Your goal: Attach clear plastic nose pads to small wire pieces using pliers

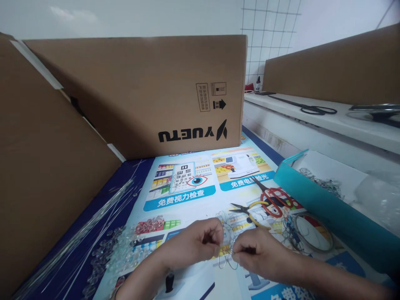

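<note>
Between my two hands is a piece of thin bent wire (227, 250) with loops, resting just above the printed sheet. My left hand (203, 239) is closed, thumb and fingers pinching the wire's left side. On the wire's other side my right hand (259, 250) pinches it too. The exact fingertip contact is partly hidden. Just beyond my right hand lie yellow-handled pliers (250, 208), and past them red-handled scissors (275, 202). A coil of wire (312, 233) sits to the right. Clear beads (128, 250) are spread out left of my left hand.
Long straight wires (90, 233) lie along the left on dark blue cloth. Cardboard panels (140, 96) stand at the back and left. At right is a teal box (331, 204) holding wire pieces and a clear bag. Another pair of scissors (312, 109) rests on the white ledge.
</note>
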`<action>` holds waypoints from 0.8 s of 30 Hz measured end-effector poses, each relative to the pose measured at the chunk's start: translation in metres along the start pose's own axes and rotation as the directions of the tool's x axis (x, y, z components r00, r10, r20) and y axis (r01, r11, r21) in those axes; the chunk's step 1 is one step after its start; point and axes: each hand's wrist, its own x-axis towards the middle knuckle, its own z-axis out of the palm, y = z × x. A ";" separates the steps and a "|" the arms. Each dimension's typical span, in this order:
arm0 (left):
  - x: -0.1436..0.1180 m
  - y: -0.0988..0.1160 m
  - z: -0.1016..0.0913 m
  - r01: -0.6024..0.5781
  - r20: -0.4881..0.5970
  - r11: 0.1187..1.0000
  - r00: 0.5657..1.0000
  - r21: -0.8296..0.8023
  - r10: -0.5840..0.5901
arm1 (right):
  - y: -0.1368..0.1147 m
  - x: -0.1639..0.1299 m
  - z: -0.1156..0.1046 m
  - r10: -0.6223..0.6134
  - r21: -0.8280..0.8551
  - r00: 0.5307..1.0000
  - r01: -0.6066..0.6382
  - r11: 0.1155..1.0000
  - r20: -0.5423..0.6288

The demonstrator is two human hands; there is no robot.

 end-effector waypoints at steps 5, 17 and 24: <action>0.003 -0.004 0.001 -0.019 0.033 0.996 0.999 -0.084 0.022 | 0.003 0.001 0.001 -0.018 0.030 1.000 0.018 0.999 -0.004; 0.001 -0.002 0.001 -0.053 0.012 0.995 0.998 -0.081 0.054 | 0.002 -0.001 0.004 -0.085 -0.127 0.994 0.076 0.989 -0.073; 0.003 0.002 0.005 -0.006 -0.052 0.994 0.999 -0.113 0.000 | 0.008 -0.008 0.011 -0.405 -0.499 0.902 0.285 0.818 -0.148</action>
